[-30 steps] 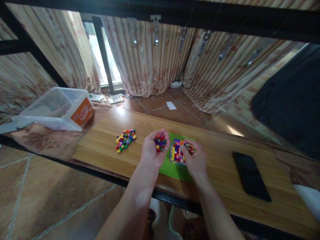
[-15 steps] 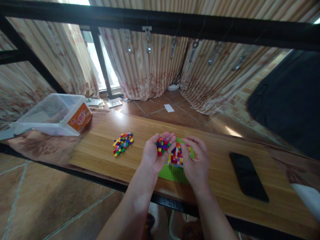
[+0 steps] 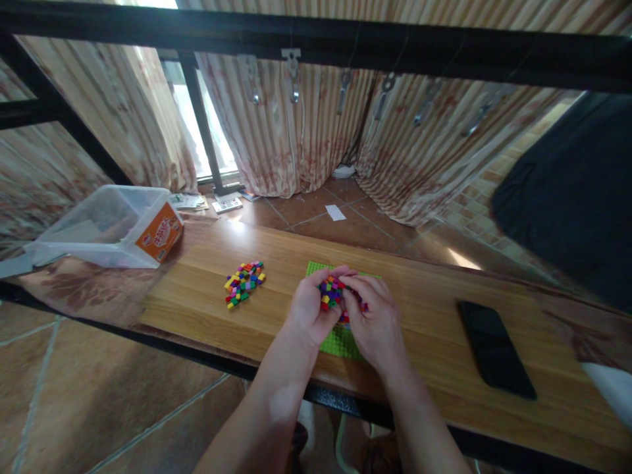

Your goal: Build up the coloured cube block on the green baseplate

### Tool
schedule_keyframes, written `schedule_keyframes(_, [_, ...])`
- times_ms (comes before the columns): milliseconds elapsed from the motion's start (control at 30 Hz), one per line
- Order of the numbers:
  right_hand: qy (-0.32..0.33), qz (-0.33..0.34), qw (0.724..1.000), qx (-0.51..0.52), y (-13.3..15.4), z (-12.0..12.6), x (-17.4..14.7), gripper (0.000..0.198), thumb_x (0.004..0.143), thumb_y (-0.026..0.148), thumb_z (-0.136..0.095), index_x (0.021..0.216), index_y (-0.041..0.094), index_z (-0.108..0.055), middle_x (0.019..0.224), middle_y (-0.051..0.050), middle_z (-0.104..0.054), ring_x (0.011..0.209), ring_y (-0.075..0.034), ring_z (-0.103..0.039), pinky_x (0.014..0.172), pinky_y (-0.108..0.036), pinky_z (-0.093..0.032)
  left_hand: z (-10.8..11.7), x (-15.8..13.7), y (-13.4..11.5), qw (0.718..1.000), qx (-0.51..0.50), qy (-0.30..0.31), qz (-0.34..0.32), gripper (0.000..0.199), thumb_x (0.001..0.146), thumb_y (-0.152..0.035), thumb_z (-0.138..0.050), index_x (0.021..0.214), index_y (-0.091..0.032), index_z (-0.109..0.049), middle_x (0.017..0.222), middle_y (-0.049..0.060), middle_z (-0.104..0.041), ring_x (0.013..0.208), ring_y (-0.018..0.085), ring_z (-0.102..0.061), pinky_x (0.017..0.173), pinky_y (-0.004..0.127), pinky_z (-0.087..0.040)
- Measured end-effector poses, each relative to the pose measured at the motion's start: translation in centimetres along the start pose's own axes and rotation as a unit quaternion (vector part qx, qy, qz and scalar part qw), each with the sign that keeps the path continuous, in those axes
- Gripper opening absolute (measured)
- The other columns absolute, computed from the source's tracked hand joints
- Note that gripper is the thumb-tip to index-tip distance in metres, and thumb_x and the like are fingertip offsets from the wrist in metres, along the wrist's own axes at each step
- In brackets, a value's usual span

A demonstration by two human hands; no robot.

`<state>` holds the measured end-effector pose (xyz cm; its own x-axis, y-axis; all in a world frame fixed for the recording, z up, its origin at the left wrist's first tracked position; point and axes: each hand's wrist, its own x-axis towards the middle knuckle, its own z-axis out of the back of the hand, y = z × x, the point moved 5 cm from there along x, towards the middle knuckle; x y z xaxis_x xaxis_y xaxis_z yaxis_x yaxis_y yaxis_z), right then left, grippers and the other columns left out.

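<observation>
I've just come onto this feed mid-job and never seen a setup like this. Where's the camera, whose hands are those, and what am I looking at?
There is no machine here: these are a person's two bare hands, seen from a camera worn on that person's head, looking forward and down.

The left hand is cupped, with small colourful bricks in its palm. The right hand has its fingertips at those bricks; whether it pinches one is hidden.

Under the hands, a green studded baseplate lies on the wooden tabletop. To the left is a loose brick pile; to the right, a black phone. Past the tabletop's left end stands a clear plastic box with an orange label.
</observation>
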<state>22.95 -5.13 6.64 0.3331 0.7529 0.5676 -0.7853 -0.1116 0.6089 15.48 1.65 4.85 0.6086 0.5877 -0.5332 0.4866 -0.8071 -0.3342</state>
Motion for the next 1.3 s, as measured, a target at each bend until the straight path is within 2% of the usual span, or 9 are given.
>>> schedule_keyframes(300, [-0.046, -0.058, 0.996, 0.050, -0.3, 0.0, -0.2, 0.015, 0.094, 0.026, -0.056, 0.096, 0.023, -0.070, 0.095, -0.004, -0.071, 0.092, -0.020, -0.064, 0.082, -0.036, -0.052, 0.2, 0.5, 0.9, 0.999, -0.038, -0.024, -0.001, 0.033, 0.092, -0.015, -0.045, 0.072, -0.007, -0.069, 0.075, 0.011, -0.070, 0.066, 0.012, -0.065, 0.066, 0.021, -0.053])
schedule_keyframes(500, [-0.081, -0.069, 0.993, 0.057, -0.4, -0.4, -0.5, 0.015, 0.092, 0.028, -0.060, 0.095, 0.024, -0.074, 0.096, -0.005, -0.075, 0.092, -0.021, -0.067, 0.084, -0.038, -0.053, 0.0, 0.8, 1.5, 0.999, -0.046, 0.000, -0.020, 0.037, 0.091, -0.012, -0.042, 0.067, -0.009, -0.070, 0.071, 0.011, -0.070, 0.072, 0.014, -0.068, 0.076, 0.024, -0.056])
schedule_keyframes(700, [-0.092, -0.120, 0.984, 0.095, -0.7, -0.5, -0.7, 0.017, 0.091, 0.031, -0.062, 0.101, 0.025, -0.075, 0.102, -0.005, -0.076, 0.094, -0.021, -0.069, 0.084, -0.038, -0.054, 0.2, 0.5, 1.2, 0.997, -0.068, -0.038, -0.023, 0.034, 0.091, -0.012, -0.044, 0.068, -0.009, -0.068, 0.069, 0.009, -0.068, 0.067, 0.012, -0.066, 0.069, 0.021, -0.055])
schedule_keyframes(867, [-0.128, -0.101, 0.979, 0.124, -0.8, 0.1, -0.2, 0.012, 0.089, 0.030, -0.065, 0.094, 0.026, -0.076, 0.098, -0.004, -0.074, 0.089, -0.018, -0.067, 0.078, -0.033, -0.054, 0.1, 0.3, 1.3, 0.995, -0.087, -0.043, -0.007, 0.032, 0.092, -0.013, -0.044, 0.069, -0.008, -0.066, 0.064, 0.007, -0.064, 0.060, 0.011, -0.061, 0.062, 0.021, -0.054])
schedule_keyframes(1033, [-0.161, -0.147, 0.966, 0.138, -2.5, 0.9, -0.4, 0.013, 0.084, 0.033, -0.069, 0.090, 0.022, -0.075, 0.093, -0.004, -0.072, 0.084, -0.018, -0.067, 0.077, -0.033, -0.053, 0.2, 0.2, 0.8, 0.995, -0.093, -0.040, -0.015, 0.029, 0.092, -0.013, -0.045, 0.070, -0.008, -0.064, 0.072, 0.011, -0.066, 0.068, 0.014, -0.065, 0.069, 0.024, -0.057])
schedule_keyframes(1167, [-0.132, -0.201, 0.958, 0.158, -3.8, 1.0, -0.8, 0.016, 0.082, 0.035, -0.069, 0.087, 0.020, -0.072, 0.083, -0.003, -0.073, 0.074, -0.017, -0.067, 0.072, -0.032, -0.054, 0.8, 0.0, -0.4, 0.992, -0.099, -0.057, -0.045, 0.027, 0.092, -0.013, -0.045, 0.073, -0.009, -0.064, 0.074, 0.011, -0.067, 0.070, 0.015, -0.067, 0.073, 0.027, -0.058])
schedule_keyframes(1300, [-0.072, -0.200, 0.972, 0.104, -3.7, 1.0, -0.9, 0.017, 0.082, 0.036, -0.067, 0.085, 0.020, -0.072, 0.079, -0.003, -0.074, 0.070, -0.017, -0.066, 0.069, -0.032, -0.054, 1.1, -0.1, -1.4, 0.991, -0.102, -0.063, -0.067, 0.027, 0.093, -0.014, -0.044, 0.075, -0.009, -0.064, 0.073, 0.011, -0.068, 0.070, 0.015, -0.067, 0.077, 0.028, -0.058])
